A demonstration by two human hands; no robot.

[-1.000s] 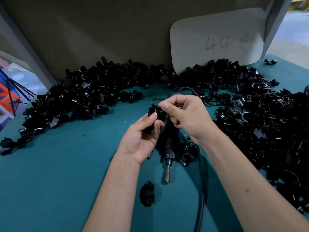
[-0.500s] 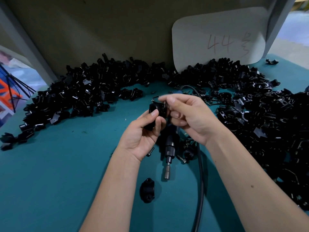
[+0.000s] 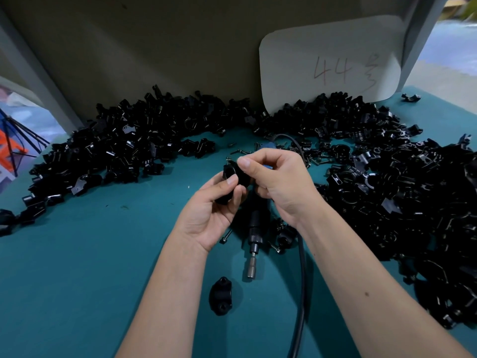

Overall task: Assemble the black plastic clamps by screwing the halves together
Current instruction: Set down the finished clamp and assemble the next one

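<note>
Hiding clamp (image 3: 233,180): left hand (image 3: 210,215), right hand (image 3: 277,182).

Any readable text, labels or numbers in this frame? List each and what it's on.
"44": handwritten in red on the white card leaning against the back wall.
A handwritten mark right of the "44" on the same card: a scrawled character, not legible.
Clamp parts, screwdriver, cable: no markings visible.
</note>
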